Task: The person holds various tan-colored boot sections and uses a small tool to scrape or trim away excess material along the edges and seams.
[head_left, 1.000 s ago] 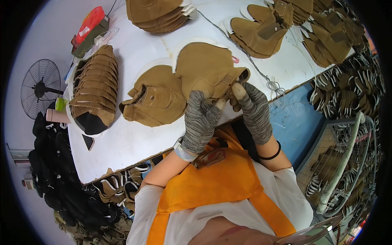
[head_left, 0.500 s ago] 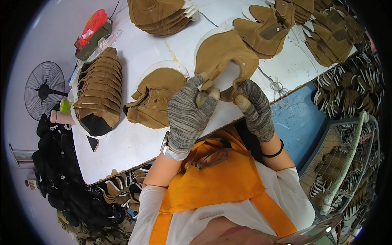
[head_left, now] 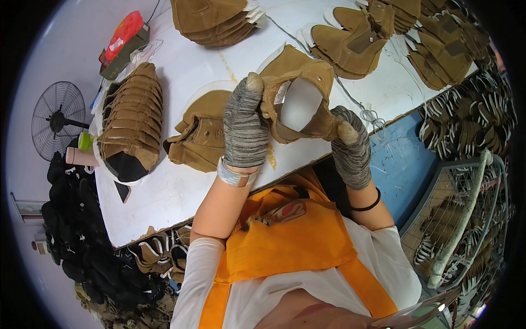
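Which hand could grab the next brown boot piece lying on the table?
Probably the left hand. It sits right beside the brown boot piece lying on the white table. The right hand is farther away, gripping the held boot upper.

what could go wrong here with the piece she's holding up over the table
The tan boot upper is held in the air by its edges between the left hand and right hand; the thick knit gloves may dull grip, so it might slip. It hangs right above another tan upper, which it could knock. Loose cord nearby might snag.
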The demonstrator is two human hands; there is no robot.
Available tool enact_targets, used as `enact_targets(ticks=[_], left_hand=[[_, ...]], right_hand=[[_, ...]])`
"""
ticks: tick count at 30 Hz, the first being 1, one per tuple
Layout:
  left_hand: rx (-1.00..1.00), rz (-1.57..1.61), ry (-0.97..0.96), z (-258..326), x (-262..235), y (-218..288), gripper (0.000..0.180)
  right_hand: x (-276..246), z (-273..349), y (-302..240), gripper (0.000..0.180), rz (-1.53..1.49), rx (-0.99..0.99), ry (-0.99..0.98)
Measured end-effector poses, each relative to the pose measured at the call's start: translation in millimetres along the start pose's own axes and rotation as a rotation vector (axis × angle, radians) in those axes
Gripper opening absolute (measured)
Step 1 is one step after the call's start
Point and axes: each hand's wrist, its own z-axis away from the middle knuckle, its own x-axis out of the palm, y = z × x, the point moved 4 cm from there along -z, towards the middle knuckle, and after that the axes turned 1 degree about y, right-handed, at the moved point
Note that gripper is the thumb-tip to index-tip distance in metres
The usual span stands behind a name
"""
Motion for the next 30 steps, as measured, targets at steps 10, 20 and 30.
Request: enact_targets(ticks=[10,20,30], left_hand=[[0.909,-0.86,-0.202,19,31,-12,0.012],[1.02,-0.867,-0.29,11,50,5,0.012],[1.024,-1.122,-0.022,59,12,-2,0.068]], right_hand=[[33,3,-75,0.047,0.625,-0.303,0.209],[12,-4,-63,0.038,0.39,-0.021,0.137],[-21,-10,-41,0.035,-0.202,-0.107,0.305]])
